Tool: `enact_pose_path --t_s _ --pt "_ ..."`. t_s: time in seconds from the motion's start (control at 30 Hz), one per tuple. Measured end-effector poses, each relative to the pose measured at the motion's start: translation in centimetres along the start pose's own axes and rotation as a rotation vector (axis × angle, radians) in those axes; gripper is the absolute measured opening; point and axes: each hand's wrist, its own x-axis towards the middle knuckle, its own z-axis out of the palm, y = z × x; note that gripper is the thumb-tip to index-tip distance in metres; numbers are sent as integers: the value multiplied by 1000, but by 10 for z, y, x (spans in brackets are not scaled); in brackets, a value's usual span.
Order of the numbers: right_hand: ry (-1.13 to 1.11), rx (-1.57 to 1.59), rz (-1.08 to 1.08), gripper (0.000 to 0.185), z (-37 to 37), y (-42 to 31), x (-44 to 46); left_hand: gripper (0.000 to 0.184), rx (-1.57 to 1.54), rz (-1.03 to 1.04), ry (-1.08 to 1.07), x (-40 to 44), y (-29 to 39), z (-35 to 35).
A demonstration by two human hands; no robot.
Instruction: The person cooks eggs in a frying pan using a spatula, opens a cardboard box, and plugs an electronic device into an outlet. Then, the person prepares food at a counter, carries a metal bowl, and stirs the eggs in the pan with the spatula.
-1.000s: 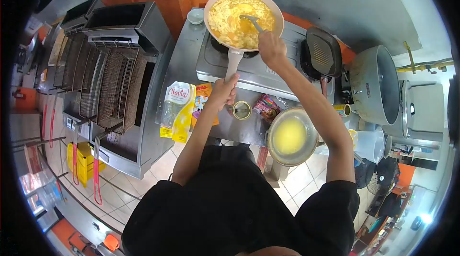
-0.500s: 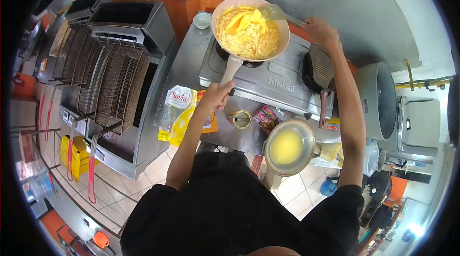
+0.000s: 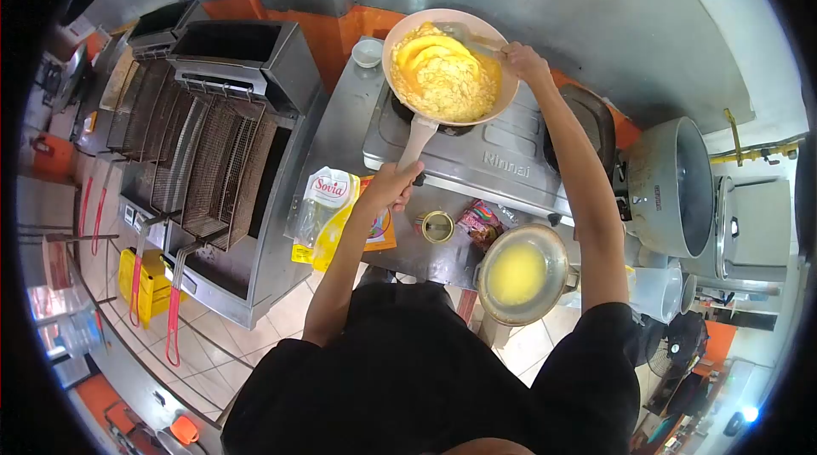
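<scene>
My left hand [image 3: 393, 186] is wrapped round the pale handle of a frying pan [image 3: 509, 91], which sits over the left burner of the gas stove [image 3: 532, 161]. Soft, partly set yellow egg [image 3: 447, 85] fills the pan, with a smooth folded ridge along its far side. At the pan's far right rim, my right hand [image 3: 526, 63] grips a spatula [image 3: 465, 34]. The spatula's blade lies against the far edge of the egg. Its handle is mostly hidden by the fingers.
Deep fryers with wire baskets [image 3: 225, 174] stand at left. Near the stove's front are a Sovia pouch [image 3: 328, 200], an open can [image 3: 437, 227], a pink packet [image 3: 481, 223] and a pan with yellow liquid [image 3: 517, 274]. A large pot [image 3: 668, 191] stands at right; a small bowl [image 3: 367, 52] sits behind.
My right hand has moved left toward the pan, bringing the spatula's blade farther left along the egg's far side. The egg surface is more folded. My left hand keeps hold of the handle.
</scene>
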Motion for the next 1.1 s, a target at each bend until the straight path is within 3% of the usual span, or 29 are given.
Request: enact_pose_path --t_s 0.33,0.53,0.83,0.93,1.03,1.1 --pt "-216 45 -257 40 -5 7 -45 43 12 12 22 3 -5 -3" --pt "-117 86 -381 40 -12 32 -90 42 2 8 20 0 -2 -1" --pt "-101 -62 -376 32 -69 37 -135 39 -17 -19 34 -1 -1 1" --pt "47 -145 -443 25 -104 24 -158 39 -1 -6 37 -1 -1 1" --pt "-32 -350 -397 19 -128 -3 -176 39 -22 25 9 0 -4 -1" --pt "-7 -428 -384 16 -106 -7 -179 39 -17 18 12 -2 -2 1"
